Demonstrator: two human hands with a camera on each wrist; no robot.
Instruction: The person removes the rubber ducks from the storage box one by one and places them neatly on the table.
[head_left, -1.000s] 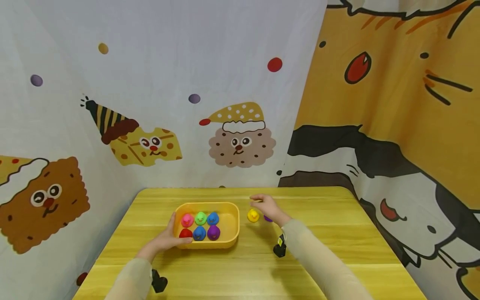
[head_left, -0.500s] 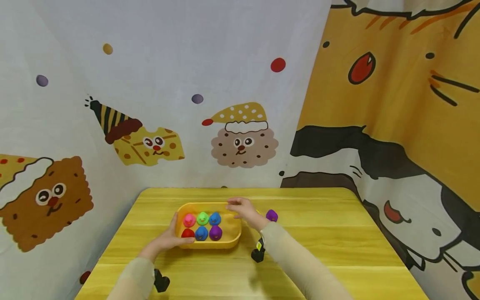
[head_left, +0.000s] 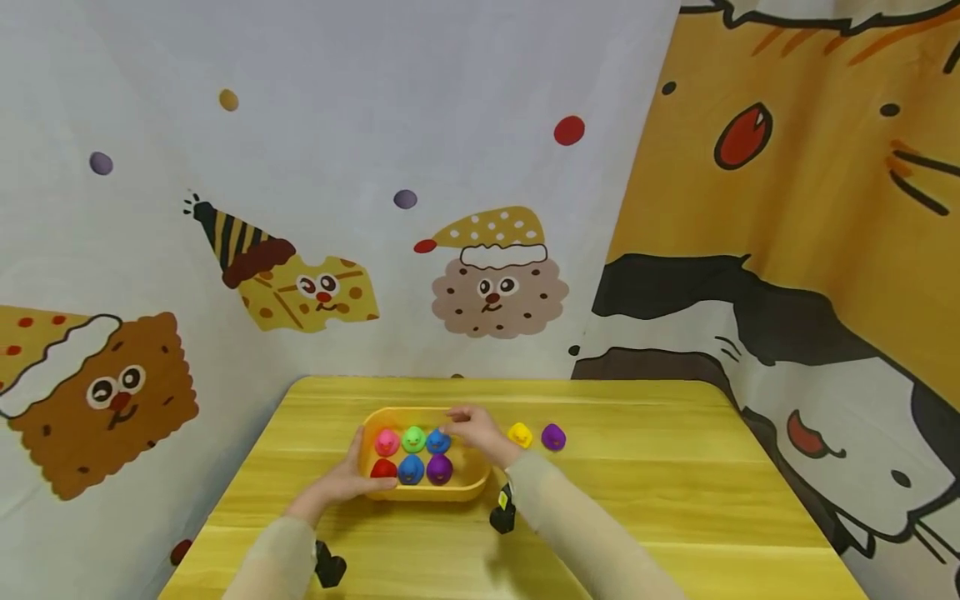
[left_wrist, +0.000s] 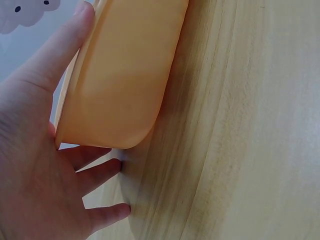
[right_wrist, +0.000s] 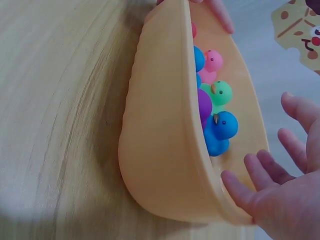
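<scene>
An orange-yellow plastic basin point(head_left: 420, 493) stands on the table with several small rubber ducks in two rows. The back row has a pink duck point(head_left: 387, 442), a green duck point(head_left: 413, 439) and a blue duck point(right_wrist: 220, 131); the front row has a red duck point(head_left: 383, 469), another blue duck point(head_left: 411, 470) and a purple duck point(head_left: 440, 469). My left hand point(head_left: 341, 483) holds the basin's left end, thumb over the front rim. Over the right end, my right hand point(head_left: 480, 433) has its fingers apart beside the back-row blue duck; nothing shows in its grasp.
A yellow duck point(head_left: 520, 434) and a second purple duck point(head_left: 553, 437) sit on the wooden table point(head_left: 645, 500), right of the basin. Behind the table hangs a cartoon-printed cloth point(head_left: 337, 125). Each wrist wears a black device.
From above the yellow duck, my right hand has moved left over the basin's right end, to beside the blue duck. The yellow duck shows again; my left hand keeps its hold.
</scene>
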